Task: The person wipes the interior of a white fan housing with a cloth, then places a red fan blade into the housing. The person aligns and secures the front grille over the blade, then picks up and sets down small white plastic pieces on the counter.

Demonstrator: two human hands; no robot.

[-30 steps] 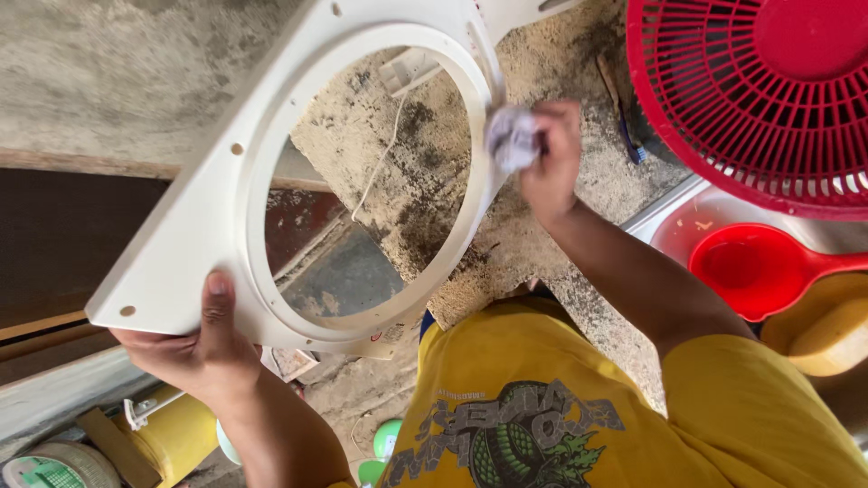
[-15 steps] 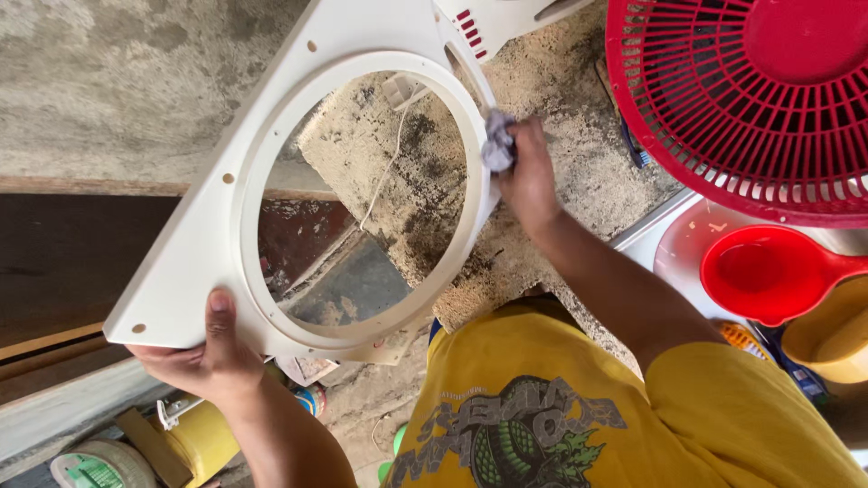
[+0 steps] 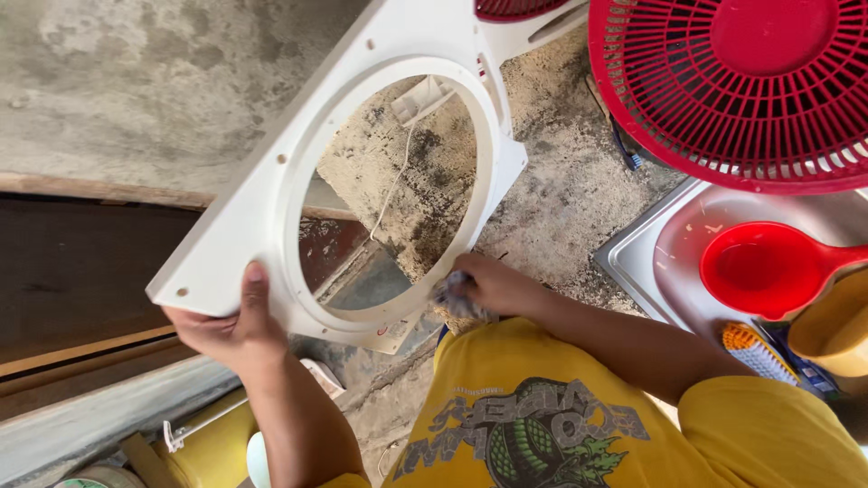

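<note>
My left hand [image 3: 231, 330] grips the white frame [image 3: 262, 217] at its near corner, tilting it up over the concrete floor [image 3: 561, 199], so my right hand [image 3: 493, 287], clenched on a rag [image 3: 457, 296], reaches the ring's lower rim.

Red fan grille [image 3: 741, 81], red scoop [image 3: 768, 268] in steel tray [image 3: 637, 262]

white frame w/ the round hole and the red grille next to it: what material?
White frame: looks like moulded plastic, smooth and matte, with crisp moulded ring edges and screw holes. Red grille: likely glossy plastic too, thin uniform ribs around a solid hub. Neither shows metallic shine.
</note>
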